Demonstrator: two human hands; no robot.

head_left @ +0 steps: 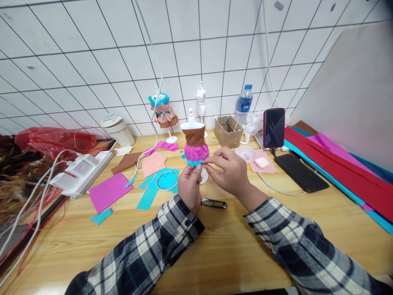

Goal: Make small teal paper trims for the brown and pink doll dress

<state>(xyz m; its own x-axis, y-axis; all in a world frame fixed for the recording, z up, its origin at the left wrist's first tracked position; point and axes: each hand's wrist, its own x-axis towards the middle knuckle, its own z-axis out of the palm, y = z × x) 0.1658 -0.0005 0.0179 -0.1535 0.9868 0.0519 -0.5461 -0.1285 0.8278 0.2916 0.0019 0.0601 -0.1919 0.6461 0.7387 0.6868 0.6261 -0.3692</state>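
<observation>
In front of me stands a small white dress form point(192, 120) wrapped in a brown paper top point(195, 137) and a puffed magenta paper skirt point(196, 152). A turquoise paper strip point(194, 163) runs along the skirt's lower edge. My left hand point(189, 186) pinches this strip between thumb and fingers. Close beside it, my right hand point(229, 170) has thumb and index finger pressed together at the strip's right end; whatever lies between those fingertips is too small to make out. Black thread snips point(214, 203) lie on the table just below my hands.
Turquoise paper point(147, 198), a metal ring point(167, 180) and a magenta sheet point(109, 191) lie to the left. Behind stand a decorated dress form point(166, 114), a bare one point(201, 98) and a cardboard box point(229, 133). Right are a bead bowl point(245, 155) and phones point(274, 128).
</observation>
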